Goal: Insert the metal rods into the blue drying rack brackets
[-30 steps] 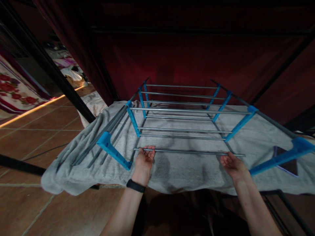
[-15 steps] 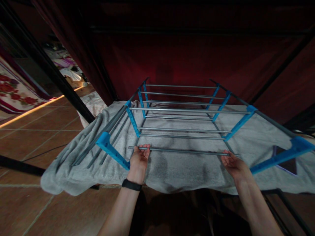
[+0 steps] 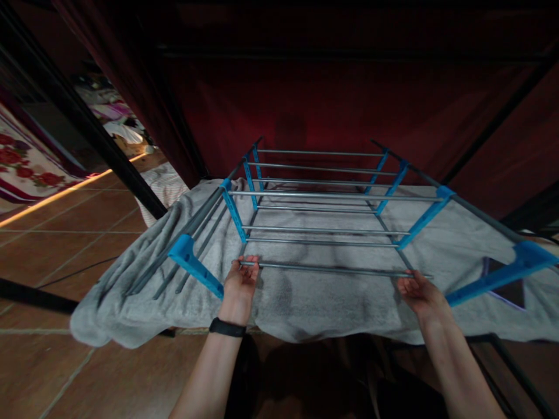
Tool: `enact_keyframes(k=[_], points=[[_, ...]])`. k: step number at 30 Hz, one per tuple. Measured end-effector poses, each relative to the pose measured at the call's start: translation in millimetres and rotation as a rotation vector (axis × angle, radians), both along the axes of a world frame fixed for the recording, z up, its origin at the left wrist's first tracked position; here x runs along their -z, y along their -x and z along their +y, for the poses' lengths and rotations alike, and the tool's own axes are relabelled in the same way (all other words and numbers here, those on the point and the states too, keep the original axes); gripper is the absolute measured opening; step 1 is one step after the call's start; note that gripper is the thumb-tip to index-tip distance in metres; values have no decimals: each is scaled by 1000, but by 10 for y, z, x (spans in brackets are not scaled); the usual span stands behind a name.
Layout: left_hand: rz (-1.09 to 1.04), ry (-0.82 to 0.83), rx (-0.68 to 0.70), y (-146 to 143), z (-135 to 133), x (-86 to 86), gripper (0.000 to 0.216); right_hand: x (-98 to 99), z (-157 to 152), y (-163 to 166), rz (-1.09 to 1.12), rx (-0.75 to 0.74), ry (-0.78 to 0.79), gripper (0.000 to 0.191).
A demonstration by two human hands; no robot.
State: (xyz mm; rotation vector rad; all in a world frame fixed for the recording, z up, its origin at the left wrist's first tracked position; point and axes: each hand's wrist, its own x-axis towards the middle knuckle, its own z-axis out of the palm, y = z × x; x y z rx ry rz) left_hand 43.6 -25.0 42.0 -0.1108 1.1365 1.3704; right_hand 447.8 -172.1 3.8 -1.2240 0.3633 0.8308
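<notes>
A rack [image 3: 332, 195] of grey metal rods and blue plastic brackets lies on a grey towel [image 3: 323, 302]. Both my hands grip one loose grey rod [image 3: 332, 269] at the rack's near end. My left hand [image 3: 239, 285], with a black wristband, is closed on the rod's left end beside the near left blue bracket [image 3: 194, 267]. My right hand [image 3: 419, 294] holds the rod's right end from below, close to the near right blue bracket [image 3: 493, 279].
The towel drapes over a low surface with a dark frame beneath. Dark red fabric walls [image 3: 349, 105] and black poles [image 3: 82, 122] stand behind and to the left. Brown floor tiles [image 3: 65, 244] spread left, with a flowered rug [image 3: 21, 163] and clutter further off.
The rod first slid a little left, then came back slightly right. My left hand has moved left along it towards the blue bracket. My right hand barely shifted.
</notes>
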Motion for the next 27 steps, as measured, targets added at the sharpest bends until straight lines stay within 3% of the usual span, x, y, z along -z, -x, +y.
enact_keyframes(k=[6, 13, 27], points=[[18, -12, 1, 33, 8, -5, 28, 42, -16, -70, -5, -9, -5, 24], [55, -20, 39, 35, -13, 3, 33, 66, -14, -58, 8, -21, -49, 36], [45, -3, 68, 5, -42, 8, 29, 58, 21, 26, -3, 4, -46, 27]])
